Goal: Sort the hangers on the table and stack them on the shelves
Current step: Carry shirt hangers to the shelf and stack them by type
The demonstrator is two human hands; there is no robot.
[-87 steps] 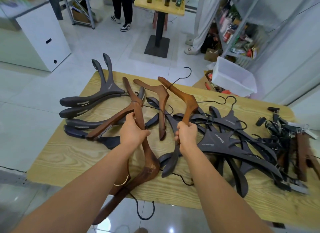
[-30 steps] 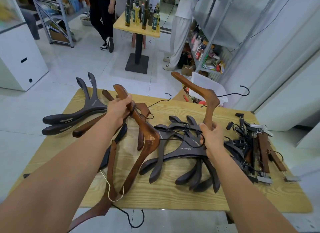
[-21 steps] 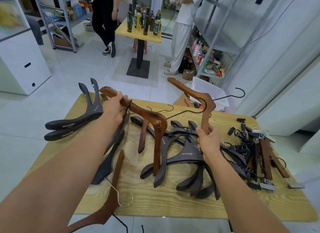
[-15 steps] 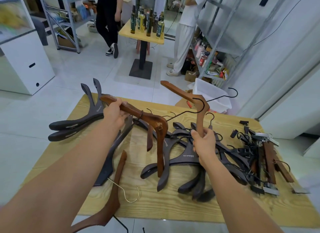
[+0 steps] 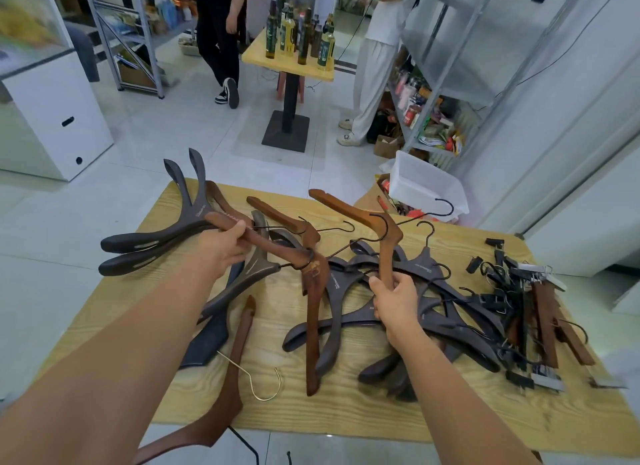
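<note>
My left hand (image 5: 227,244) grips one arm of a brown wooden hanger (image 5: 313,312), held above the wooden table (image 5: 346,416); its other arm points down toward me. My right hand (image 5: 396,300) grips the lower arm of a second brown wooden hanger (image 5: 363,218), raised upright with its black hook to the right. Another brown hanger with a gold hook (image 5: 239,353) lies at the near edge. Two dark grey hangers (image 5: 156,237) lie at the left. A pile of dark grey hangers (image 5: 433,312) lies under my right hand.
Clip hangers and loose black clips (image 5: 530,308) lie at the table's right. Beyond the table stand a white plastic bin (image 5: 426,182), a metal shelf rack (image 5: 446,83), a small table with bottles (image 5: 298,52) and two standing people (image 5: 221,31). A white cabinet (image 5: 52,114) is far left.
Both hands have drawn their brown hangers closer together over the table's middle. The left hanger has swung so one arm hangs down; the gold-hooked hanger now lies on the table edge.
</note>
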